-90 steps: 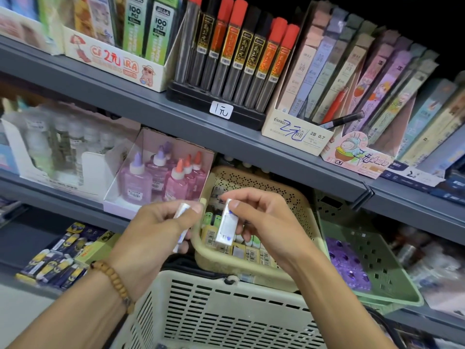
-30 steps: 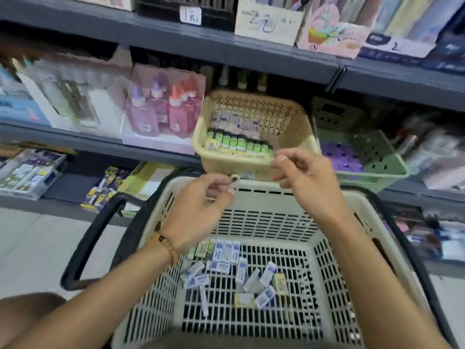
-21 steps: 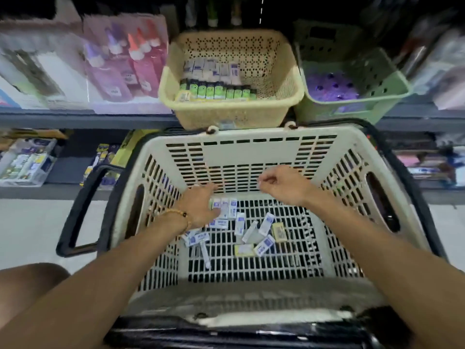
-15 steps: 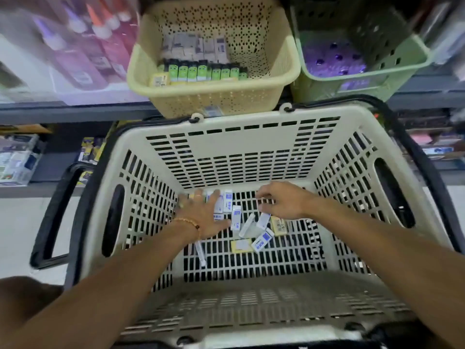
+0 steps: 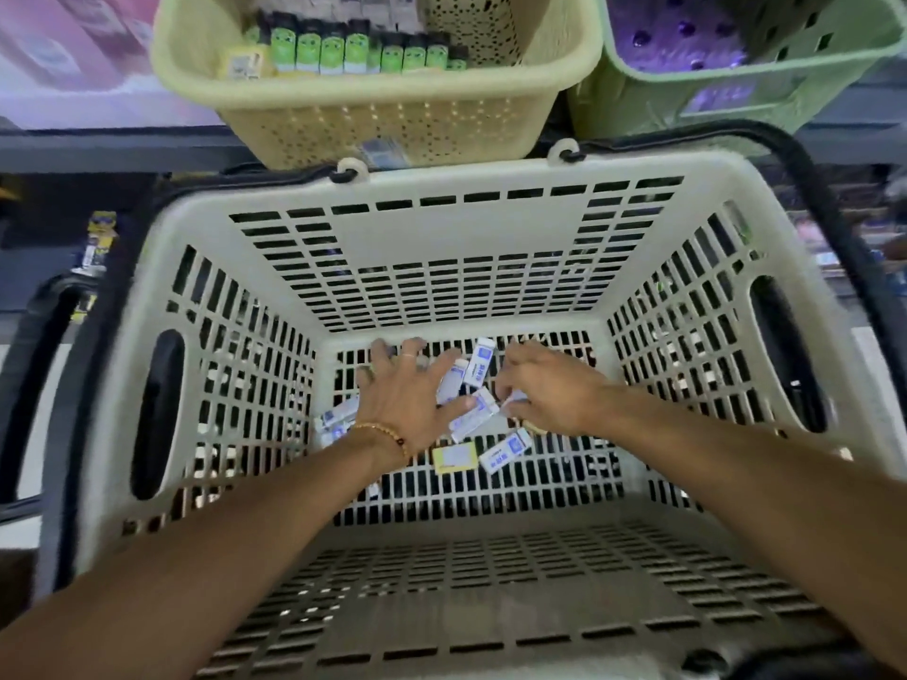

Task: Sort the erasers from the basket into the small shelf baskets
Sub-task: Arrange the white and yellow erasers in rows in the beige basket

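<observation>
Both my hands reach down to the floor of a cream shopping basket (image 5: 456,238), where several white-and-blue erasers (image 5: 478,368) and a yellow one (image 5: 455,457) lie loose. My left hand (image 5: 405,392), with a bead bracelet at the wrist, lies spread with straight fingers over erasers at the left of the pile. My right hand (image 5: 547,390) has its fingers curled around a white eraser (image 5: 513,399) at the right of the pile. Above, on the shelf, a small yellow basket (image 5: 373,115) holds rows of green-sleeved and white erasers.
A small green basket (image 5: 736,85) with purple items stands to the right of the yellow one. Black carry handles (image 5: 829,203) hang down both sides of the shopping basket. Pink bottles' packaging shows at the top left, more stationery on lower shelves at left.
My head has tipped down from the shelf into the shopping basket. Both hands dropped from the yellow basket to the eraser pile, and my right fingers have curled onto one eraser.
</observation>
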A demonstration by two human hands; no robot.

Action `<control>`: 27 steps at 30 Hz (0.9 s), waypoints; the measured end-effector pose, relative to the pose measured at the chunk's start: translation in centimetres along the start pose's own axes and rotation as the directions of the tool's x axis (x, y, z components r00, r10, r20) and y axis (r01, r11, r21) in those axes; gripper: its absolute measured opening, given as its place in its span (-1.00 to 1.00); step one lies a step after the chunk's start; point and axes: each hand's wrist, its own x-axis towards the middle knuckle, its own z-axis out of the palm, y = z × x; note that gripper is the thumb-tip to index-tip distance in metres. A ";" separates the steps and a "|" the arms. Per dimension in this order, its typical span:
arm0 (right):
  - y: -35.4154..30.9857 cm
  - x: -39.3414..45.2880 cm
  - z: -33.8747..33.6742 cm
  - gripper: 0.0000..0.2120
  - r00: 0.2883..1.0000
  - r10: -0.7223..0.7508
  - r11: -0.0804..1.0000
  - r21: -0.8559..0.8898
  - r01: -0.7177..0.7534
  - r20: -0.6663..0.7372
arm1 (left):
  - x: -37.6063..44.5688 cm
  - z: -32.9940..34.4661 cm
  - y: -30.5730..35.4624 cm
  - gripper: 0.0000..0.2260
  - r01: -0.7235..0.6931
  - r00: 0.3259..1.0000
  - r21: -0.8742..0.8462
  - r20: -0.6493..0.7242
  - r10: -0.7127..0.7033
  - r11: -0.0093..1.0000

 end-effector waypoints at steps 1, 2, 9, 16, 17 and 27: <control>0.0 0.0 0.0 -0.68 1.000 0.003 1.000 -0.004 -0.002 0.015 | -0.3 0.0 -0.5 -0.40 -0.034 0.999 0.007 -0.009 0.035 0.999; -0.1 0.0 0.0 -0.61 0.999 0.011 1.000 -0.002 -0.011 0.042 | -0.4 -0.1 -1.1 -0.43 -0.063 0.998 0.025 -0.007 0.063 0.998; 0.1 -0.1 0.2 -0.52 0.998 0.023 0.998 -0.058 -0.020 0.052 | -0.5 -1.4 -2.1 -0.40 -0.171 0.981 0.044 0.100 0.166 0.984; 0.2 -0.1 0.2 -0.61 0.998 0.050 0.998 -0.048 -0.048 0.042 | -0.9 -1.6 -0.8 -0.48 -0.112 0.992 0.086 0.063 0.107 0.990; 0.2 0.0 0.3 -0.65 0.998 0.048 0.998 -0.048 -0.047 0.034 | -0.7 -1.9 -0.6 -0.49 -0.132 0.990 0.100 0.057 0.126 0.986; -2.5 0.3 0.3 -0.76 0.983 -0.053 0.990 0.137 0.029 0.175 | -0.9 -2.6 -2.2 -0.42 -0.273 0.958 0.184 0.145 0.249 0.944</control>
